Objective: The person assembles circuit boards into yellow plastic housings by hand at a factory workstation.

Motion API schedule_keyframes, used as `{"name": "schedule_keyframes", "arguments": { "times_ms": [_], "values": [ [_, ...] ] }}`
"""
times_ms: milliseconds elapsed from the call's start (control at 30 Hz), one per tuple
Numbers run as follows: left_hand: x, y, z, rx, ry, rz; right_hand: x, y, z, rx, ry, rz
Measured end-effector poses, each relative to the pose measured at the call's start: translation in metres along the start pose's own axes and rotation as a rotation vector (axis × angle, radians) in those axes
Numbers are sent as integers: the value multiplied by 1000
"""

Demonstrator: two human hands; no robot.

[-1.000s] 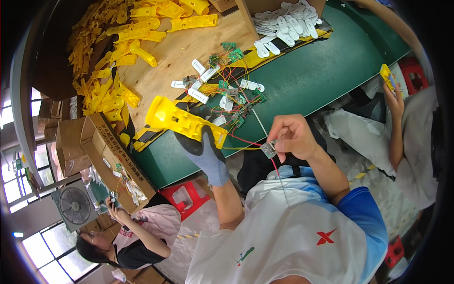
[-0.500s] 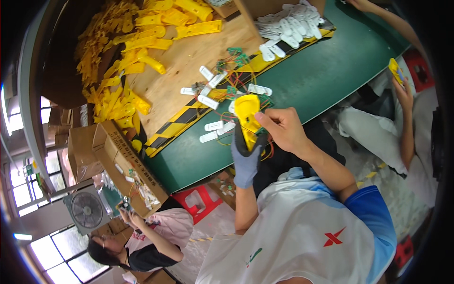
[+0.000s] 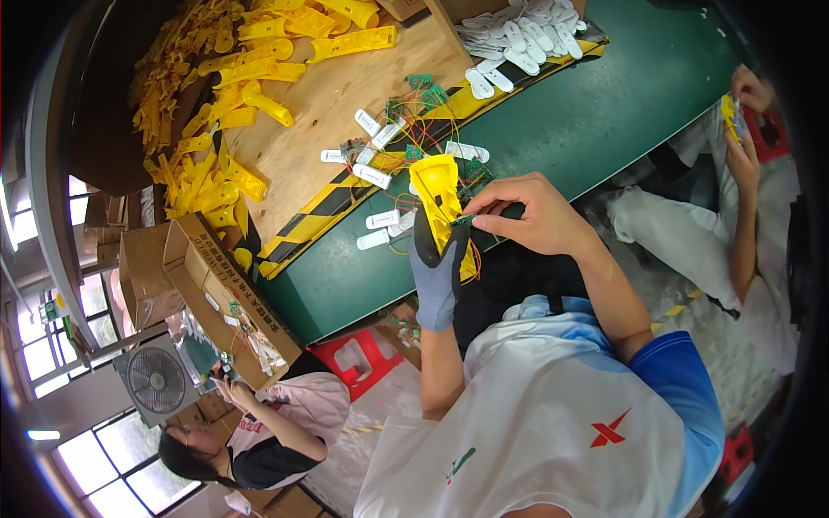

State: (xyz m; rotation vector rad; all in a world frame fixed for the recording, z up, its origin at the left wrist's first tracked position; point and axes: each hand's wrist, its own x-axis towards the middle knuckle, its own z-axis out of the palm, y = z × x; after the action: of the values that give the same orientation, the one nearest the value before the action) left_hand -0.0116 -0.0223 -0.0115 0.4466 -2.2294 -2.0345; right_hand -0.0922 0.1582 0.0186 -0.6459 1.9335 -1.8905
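My left hand (image 3: 437, 269), in a blue-grey glove, grips a yellow plastic housing (image 3: 439, 200) and holds it upright over the green table edge (image 3: 553, 129). My bare right hand (image 3: 528, 213) pinches a small green circuit board (image 3: 462, 219) with red and yellow wires against the housing's side. More small green boards with coloured wires (image 3: 413, 121) and several white plastic pieces (image 3: 373, 175) lie on the table just beyond the housing.
A heap of yellow housings (image 3: 216, 104) covers the wooden board at the left. White pieces fill a box (image 3: 518, 34) at the back. A person (image 3: 743, 173) sits at the right holding a yellow part. Another person (image 3: 250, 423) works by cardboard boxes (image 3: 199, 276) and a fan (image 3: 155, 380).
The housing was swung from lying sideways at the left to standing upright in my left hand. My right hand moved in from the right and brought the wired board against it.
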Motion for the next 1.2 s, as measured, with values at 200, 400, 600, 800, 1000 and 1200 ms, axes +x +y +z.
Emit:
{"name": "schedule_keyframes", "arguments": {
  "times_ms": [200, 400, 600, 800, 1000, 1200],
  "values": [
    [-2, -1, -3, -99, 14, -76, -2, -1, 2, -135, 14, -148],
    [-4, 6, 0, -60, -68, 38, -5, 0, -8, -63, -10, -15],
    [-7, 18, -1, -71, -170, -2, 1, 12, 12, 290, 138, 105],
    [-6, 27, 1, -104, -212, -87, 3, 16, 21, 288, 224, 102],
    [-4, 27, 2, -172, -213, -149, 0, 18, 21, 326, 241, 106],
    [-3, 25, 0, -175, -195, -149, -1, 24, 22, 295, 243, 37]
  ]
}}
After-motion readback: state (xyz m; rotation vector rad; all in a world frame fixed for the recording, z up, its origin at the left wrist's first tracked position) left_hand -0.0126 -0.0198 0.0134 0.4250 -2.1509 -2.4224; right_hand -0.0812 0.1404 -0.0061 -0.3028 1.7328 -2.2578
